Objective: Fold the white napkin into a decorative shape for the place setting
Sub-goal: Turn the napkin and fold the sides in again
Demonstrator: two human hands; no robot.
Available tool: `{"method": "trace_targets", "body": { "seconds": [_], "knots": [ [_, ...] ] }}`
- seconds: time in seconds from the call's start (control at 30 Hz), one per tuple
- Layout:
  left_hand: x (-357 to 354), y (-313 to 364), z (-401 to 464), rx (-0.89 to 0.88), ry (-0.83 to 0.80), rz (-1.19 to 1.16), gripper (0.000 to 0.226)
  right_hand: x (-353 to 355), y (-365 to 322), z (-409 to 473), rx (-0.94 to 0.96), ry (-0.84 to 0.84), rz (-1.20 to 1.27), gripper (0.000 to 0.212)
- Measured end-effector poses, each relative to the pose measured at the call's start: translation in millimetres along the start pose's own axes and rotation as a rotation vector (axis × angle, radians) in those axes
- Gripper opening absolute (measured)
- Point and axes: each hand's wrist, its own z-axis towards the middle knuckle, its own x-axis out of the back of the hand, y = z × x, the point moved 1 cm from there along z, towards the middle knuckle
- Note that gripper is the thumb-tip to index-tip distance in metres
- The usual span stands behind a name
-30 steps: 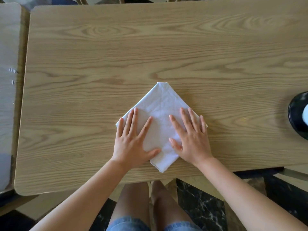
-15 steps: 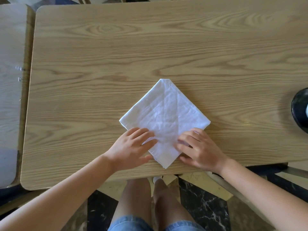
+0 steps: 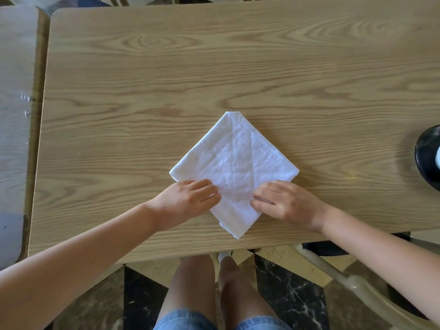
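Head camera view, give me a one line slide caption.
Both hands, left and right, press a diamond-folded white napkin on a wooden table.

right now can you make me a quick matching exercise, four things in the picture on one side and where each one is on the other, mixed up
Things:
1. napkin
2. left hand
3. right hand
4. black dish

Places:
A. at the table's right edge, partly out of view
B. on the napkin's lower right edge
C. lying as a diamond near the table's near edge
D. on the napkin's lower left edge

Pairs: 1-C, 2-D, 3-B, 4-A
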Motion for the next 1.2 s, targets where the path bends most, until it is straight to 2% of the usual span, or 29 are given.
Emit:
{"method": "trace_targets", "body": {
  "seconds": [0.1,0.2,0.43,0.53,0.67,0.77,0.97,1.13,1.2],
  "knots": [
    [-4,1,-4,0.073,0.060,-0.074,0.016,0,-1,2,-0.100,0.005,0.070,0.017],
    [-5,3,-6,0.179,0.133,-0.159,0.014,2,-4,2,-0.239,0.095,0.180,0.016],
    [13,-2,7,0.592,0.445,-0.389,0.013,21,0,33,-0.671,0.536,0.362,0.012],
    [20,-11,21,0.702,0.523,-0.357,0.009,25,9,50,-0.847,0.625,0.372,0.011],
    [17,-25,35,0.825,0.493,-0.311,0.018,23,21,68,-0.982,0.632,0.348,0.011],
    [12,-32,47,0.864,0.451,-0.229,0.013,16,32,74,-1.070,0.633,0.295,0.010],
    [-3,-49,57,0.846,0.408,-0.113,0.016,-8,50,79,-1.216,0.476,0.045,0.015],
    [-9,-49,59,0.856,0.364,-0.005,0.020,-15,50,81,-1.216,0.419,-0.097,0.012],
    [-6,-46,59,0.885,0.373,0.071,0.027,-11,47,80,-1.172,0.414,-0.161,0.024]
  ]
}}
